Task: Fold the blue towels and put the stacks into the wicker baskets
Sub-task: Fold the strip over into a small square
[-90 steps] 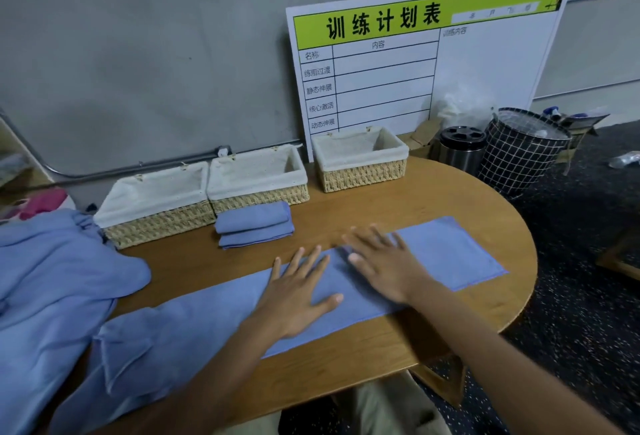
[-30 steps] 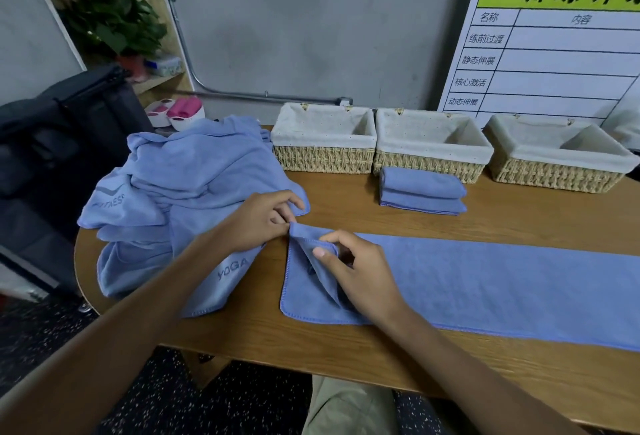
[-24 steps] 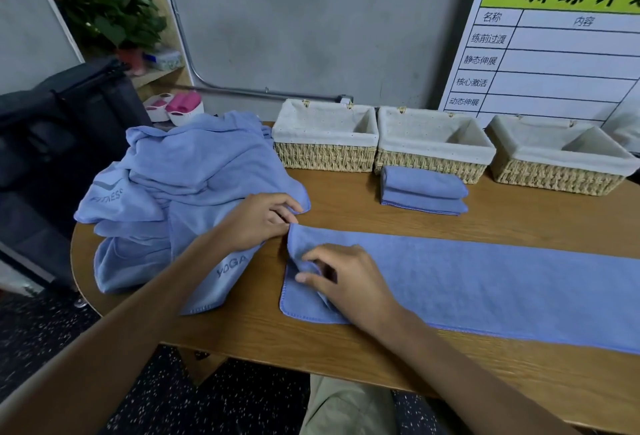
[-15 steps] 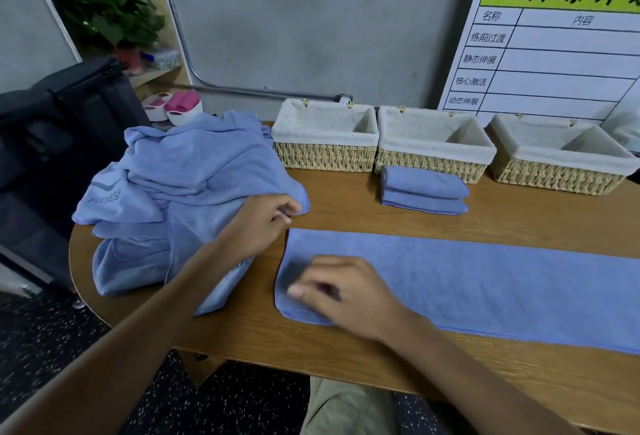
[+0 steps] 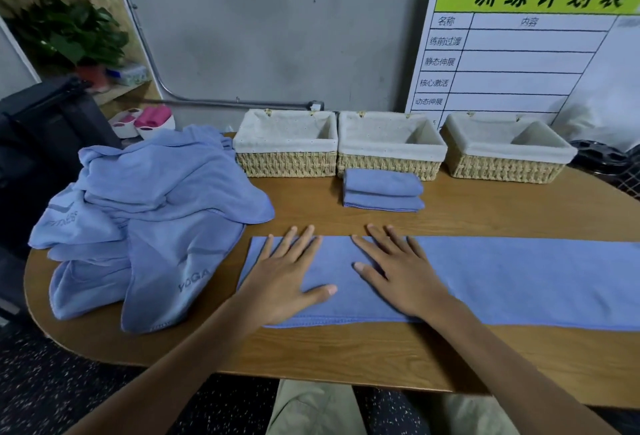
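Left hand (image 5: 287, 278) and right hand (image 5: 398, 278) – fingers straight, spread, palms flat on long towel (image 5: 519, 282), gripping nothing. Towel: smooth blue strip along desk (image 5: 346, 351) near edge. Behind – folded stack (image 5: 382, 190), then three wicker baskets (image 5: 287, 164) at far edge.

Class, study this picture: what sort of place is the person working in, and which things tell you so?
Probably a gym or yoga studio's back room. A white wall chart with a green Chinese header reads as a training plan, the heaped blue towels carry "YOGA" and "FITNESS" lettering, and three lined wicker baskets wait for folded stacks.
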A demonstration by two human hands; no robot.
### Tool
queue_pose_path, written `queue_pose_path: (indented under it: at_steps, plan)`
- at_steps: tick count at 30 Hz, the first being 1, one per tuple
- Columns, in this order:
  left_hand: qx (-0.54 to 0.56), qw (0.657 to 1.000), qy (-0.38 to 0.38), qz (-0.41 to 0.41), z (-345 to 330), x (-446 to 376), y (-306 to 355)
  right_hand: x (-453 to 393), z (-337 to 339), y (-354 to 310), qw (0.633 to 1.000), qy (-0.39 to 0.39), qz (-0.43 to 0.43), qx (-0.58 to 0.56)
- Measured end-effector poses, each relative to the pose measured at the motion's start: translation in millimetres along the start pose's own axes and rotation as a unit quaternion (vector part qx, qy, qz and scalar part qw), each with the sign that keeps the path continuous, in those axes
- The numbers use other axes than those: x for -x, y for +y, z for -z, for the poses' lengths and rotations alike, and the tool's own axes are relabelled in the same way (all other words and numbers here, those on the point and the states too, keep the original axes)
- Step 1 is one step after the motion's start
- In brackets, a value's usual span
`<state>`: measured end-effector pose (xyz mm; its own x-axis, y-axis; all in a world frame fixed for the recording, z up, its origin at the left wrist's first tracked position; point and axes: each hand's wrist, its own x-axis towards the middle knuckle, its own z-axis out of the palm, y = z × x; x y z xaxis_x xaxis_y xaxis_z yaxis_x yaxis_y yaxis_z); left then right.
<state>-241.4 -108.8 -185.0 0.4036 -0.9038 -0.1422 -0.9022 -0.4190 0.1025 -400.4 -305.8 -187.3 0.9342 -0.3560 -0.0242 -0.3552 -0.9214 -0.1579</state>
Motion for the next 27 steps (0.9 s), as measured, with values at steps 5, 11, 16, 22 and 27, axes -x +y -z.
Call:
queue_pose_path:
  at_steps: [5, 11, 16, 22, 27]
  plan:
    - [0.013, 1.000, 0.025, 0.010, 3, -8, 13, 9, 5, 14, 1.000, -0.017, -0.017, 0.001]
    - [-0.001, 1.000, 0.019, 0.004, -4, -18, 17, 6, 5, 11, 1.000, -0.008, -0.012, -0.018]
    - [-0.016, 0.999, 0.027, 0.007, -3, -11, 6, 21, 11, 47, 0.999, -0.020, -0.035, -0.025]
    - [0.020, 0.999, 0.043, 0.012, 11, -27, 40, 35, 16, 70, 0.998, -0.011, -0.055, -0.026]
    - [0.028, 0.999, 0.019, -0.029, 4, -54, 95, 34, 17, 72, 0.998, -0.011, -0.052, -0.040]
